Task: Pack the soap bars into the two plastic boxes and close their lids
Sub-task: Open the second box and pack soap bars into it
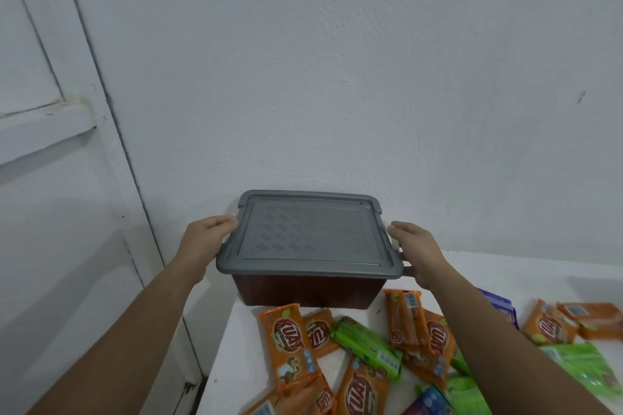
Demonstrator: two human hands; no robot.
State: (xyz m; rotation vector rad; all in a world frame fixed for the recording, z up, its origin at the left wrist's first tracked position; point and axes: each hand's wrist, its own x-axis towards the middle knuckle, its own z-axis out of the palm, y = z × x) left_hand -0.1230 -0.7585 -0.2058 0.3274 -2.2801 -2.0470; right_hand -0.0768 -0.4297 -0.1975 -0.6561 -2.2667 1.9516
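Observation:
A brown plastic box [303,291] with a grey lid [310,236] lying flat on top sits at the far left corner of the white table [526,276]. My left hand [205,239] grips the box's left side under the lid rim. My right hand [416,251] grips the right side by the grey handle. Several wrapped soap bars lie loose in front of the box: orange ones [286,340], green ones [365,345] and purple ones [500,308]. Only one box is in sight.
A white wall [337,77] rises directly behind the box. To the left stands a white door [50,145]. The table's left edge runs just below the box's left corner. More soap packs [580,360] cover the right of the table.

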